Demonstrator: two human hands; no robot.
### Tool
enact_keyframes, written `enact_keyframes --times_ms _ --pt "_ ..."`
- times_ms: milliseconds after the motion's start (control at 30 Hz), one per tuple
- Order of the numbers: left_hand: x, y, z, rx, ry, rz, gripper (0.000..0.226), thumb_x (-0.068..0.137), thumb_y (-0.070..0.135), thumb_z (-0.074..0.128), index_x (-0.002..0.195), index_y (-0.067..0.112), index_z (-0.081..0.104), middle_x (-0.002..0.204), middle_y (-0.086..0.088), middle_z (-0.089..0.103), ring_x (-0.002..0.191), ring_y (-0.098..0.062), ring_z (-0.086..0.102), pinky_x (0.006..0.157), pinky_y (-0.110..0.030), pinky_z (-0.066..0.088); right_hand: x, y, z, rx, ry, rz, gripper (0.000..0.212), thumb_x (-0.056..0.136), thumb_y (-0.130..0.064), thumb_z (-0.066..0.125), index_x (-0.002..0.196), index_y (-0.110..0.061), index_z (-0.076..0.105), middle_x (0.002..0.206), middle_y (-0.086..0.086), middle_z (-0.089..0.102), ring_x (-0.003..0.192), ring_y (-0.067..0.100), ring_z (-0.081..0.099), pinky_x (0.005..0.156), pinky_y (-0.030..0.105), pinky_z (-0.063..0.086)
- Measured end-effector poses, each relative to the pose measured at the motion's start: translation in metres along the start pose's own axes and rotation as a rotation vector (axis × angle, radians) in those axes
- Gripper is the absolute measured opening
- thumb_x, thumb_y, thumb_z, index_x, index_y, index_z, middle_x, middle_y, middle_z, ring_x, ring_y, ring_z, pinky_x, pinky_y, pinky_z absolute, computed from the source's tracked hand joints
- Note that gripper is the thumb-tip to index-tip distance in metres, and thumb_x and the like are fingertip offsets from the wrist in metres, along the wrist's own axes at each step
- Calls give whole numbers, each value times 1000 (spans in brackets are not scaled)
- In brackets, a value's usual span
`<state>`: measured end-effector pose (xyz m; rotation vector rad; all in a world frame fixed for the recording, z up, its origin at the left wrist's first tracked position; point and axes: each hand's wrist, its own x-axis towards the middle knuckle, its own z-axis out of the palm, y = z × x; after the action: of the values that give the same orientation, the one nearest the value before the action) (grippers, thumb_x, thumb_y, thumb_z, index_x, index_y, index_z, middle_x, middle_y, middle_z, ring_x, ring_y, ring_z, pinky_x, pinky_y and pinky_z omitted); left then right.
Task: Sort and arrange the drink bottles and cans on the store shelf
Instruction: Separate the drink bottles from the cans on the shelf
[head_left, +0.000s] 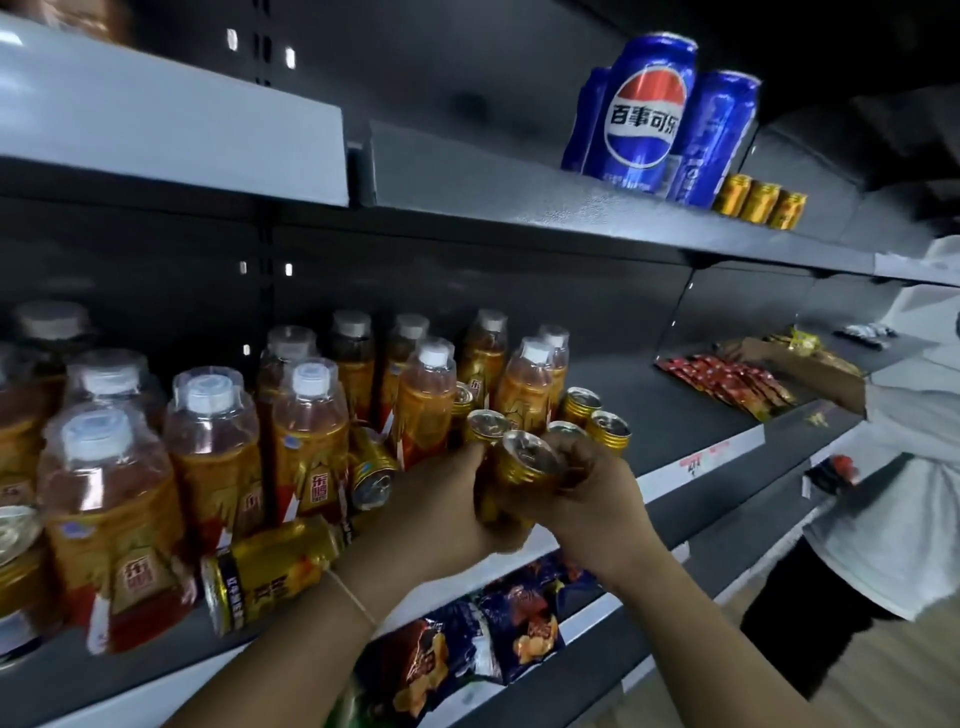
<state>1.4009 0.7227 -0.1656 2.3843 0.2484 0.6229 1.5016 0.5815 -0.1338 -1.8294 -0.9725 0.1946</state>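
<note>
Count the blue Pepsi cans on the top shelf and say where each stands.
3 visible. One blue Pepsi can stands in front, logo facing out; a second stands right of it; a third peeks out behind on the left. More may be hidden behind them.

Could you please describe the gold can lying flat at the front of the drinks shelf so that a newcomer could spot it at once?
Find the middle grey metal shelf crowded with amber plastic drink bottles. At its front edge, just above the left forearm, lies the gold drink can. Unlike the upright cans nearby, it rests on its side, with its rim towards the camera.
</note>
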Motion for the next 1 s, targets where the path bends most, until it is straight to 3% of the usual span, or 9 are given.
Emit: enact_keyframes --times_ms 100,200,333,433,533,600,733,900,1000 --pt "5 -14 -8 -9 30 -60 70 66 57 79 127 44 47 119 21 63 107 0 59 90 -29 53 21 1 10 -194 -86 -187 39 59 -40 84 94 -33 70 88 -20 72 83 -1 67 70 14 51" --pt "5 -27 -14 66 47 -156 59 65 55 80 115 42 52 108 22 63 98 2 58 82 -18 49 38 4 20 -268 -155 -267 49 61 -36 86 106 -35 66 99 -18 69 92 0 64 75 19 52" --pt "4 -38 -13 154 52 -273 53 68 43 82 114 37 57 107 18 62 95 -2 57 76 -11 42 64 16 26 -303 -305 -333 51 62 -37 86 108 -38 64 99 -25 64 94 -7 60 72 5 42" --pt "3 -39 -11 183 68 -370 50 71 37 82 116 31 61 110 13 64 99 -6 60 83 -19 48 79 27 27 -295 -380 -346 55 61 -37 88 111 -37 64 102 -28 60 100 -4 57 84 17 46" --pt "2 -36 -10 215 66 -432 40 79 31 76 116 25 63 115 9 65 104 -10 60 85 -21 48 92 36 27 -319 -437 -364 59 60 -40 88 110 -44 58 99 -42 52 104 -20 44 90 23 37" --pt "1 -34 -10 227 70 -470 32 87 23 67 119 23 63 119 8 65 107 -11 59 89 -23 48 98 41 28 -321 -479 -384 61 62 -41 87 113 -49 53 97 -49 46 104 -17 40 97 30 34" --pt "-4 -29 -9 207 110 -527 38 93 5 51 122 26 63 118 10 65 108 -8 58 87 -20 47 105 51 34 -402 -507 -449 56 68 -45 82 116 -43 54 100 -32 50 112 11 41 104 44 32" --pt "-9 -22 0 283 172 -530 45 90 0 47 127 22 63 123 4 66 113 -12 59 94 -23 47 110 59 41 -562 -485 -539 59 72 -55 75 124 -37 53 109 -19 56 119 18 39 101 41 27" --pt "-8 -21 6 379 147 -536 46 89 2 47 128 22 61 115 -1 69 105 -17 62 88 -30 52 112 64 40 -632 -496 -564 74 79 -58 68 143 -31 43 136 -11 54 131 21 33 108 44 22"
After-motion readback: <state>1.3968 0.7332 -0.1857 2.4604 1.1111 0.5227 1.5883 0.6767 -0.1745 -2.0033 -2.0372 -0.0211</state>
